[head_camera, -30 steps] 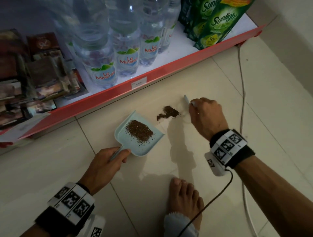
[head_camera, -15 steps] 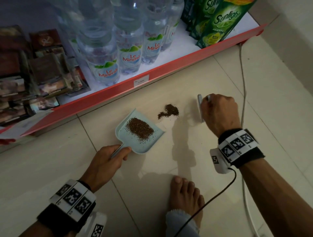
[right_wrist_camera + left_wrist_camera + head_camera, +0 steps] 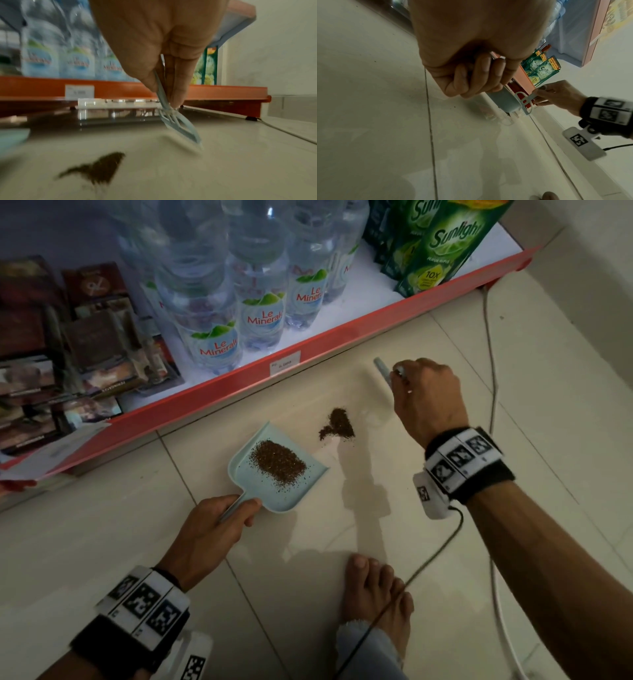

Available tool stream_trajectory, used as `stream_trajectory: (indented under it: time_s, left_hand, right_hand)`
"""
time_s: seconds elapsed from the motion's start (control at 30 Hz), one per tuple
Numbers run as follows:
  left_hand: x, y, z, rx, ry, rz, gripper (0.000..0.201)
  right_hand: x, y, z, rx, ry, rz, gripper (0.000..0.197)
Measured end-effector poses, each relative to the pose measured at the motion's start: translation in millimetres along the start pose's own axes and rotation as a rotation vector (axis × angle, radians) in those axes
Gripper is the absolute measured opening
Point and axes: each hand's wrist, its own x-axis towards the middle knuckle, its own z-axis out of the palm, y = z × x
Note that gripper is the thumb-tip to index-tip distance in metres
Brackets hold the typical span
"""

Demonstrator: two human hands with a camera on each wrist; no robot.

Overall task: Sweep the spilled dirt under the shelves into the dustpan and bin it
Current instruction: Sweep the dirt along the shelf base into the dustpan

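A light-blue dustpan [image 3: 291, 496] lies on the tiled floor and holds a heap of brown dirt [image 3: 277, 462]. My left hand [image 3: 219, 517] grips its handle, fingers curled round it [image 3: 479, 77]. A smaller pile of dirt [image 3: 337, 422] sits on the floor just beyond the pan's open edge. My right hand [image 3: 424, 398] pinches a small light-blue brush [image 3: 383, 370] to the right of that pile and nearer the shelf. In the right wrist view the brush [image 3: 178, 124] is blurred, low over the floor, with the pile [image 3: 97, 169] in front of it.
A red-edged bottom shelf [image 3: 308, 350] runs across the back with water bottles [image 3: 212, 337], green Sunlight pouches [image 3: 442, 244] and dark packets [image 3: 85, 337]. A cable [image 3: 489, 354] lies along the floor at right. My bare foot [image 3: 376, 594] stands below the pan.
My right hand has carried the brush away from the floor pile, first to the right, then towards the shelf. The left hand, the dustpan and both heaps of dirt stay as they were.
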Motion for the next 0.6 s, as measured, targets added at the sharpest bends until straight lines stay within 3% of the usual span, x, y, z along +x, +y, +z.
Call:
stream_trajectory:
  time_s: [0.13, 0.33, 0.53, 0.6]
  left_hand:
    - [-1, 3, 0, 0.001, -0.004, 0.019, 0.046]
    - [-2, -1, -5, 0.006, 0.021, 0.023, 0.040]
    - [-4, -2, -2, 0.019, 0.004, 0.011, 0.040]
    - [-4, -1, 0, 0.033, 0.002, 0.010, 0.039]
  right_hand:
    - [-8, -5, 18, 0.029, -0.212, -0.187, 0.027]
    - [-52, -11, 8, 0.178, -0.265, -0.513, 0.021]
    - [-20, -3, -3, 0.249, -0.042, -0.389, 0.025]
    - [-3, -11, 3, 0.246, -0.056, -0.365, 0.026]
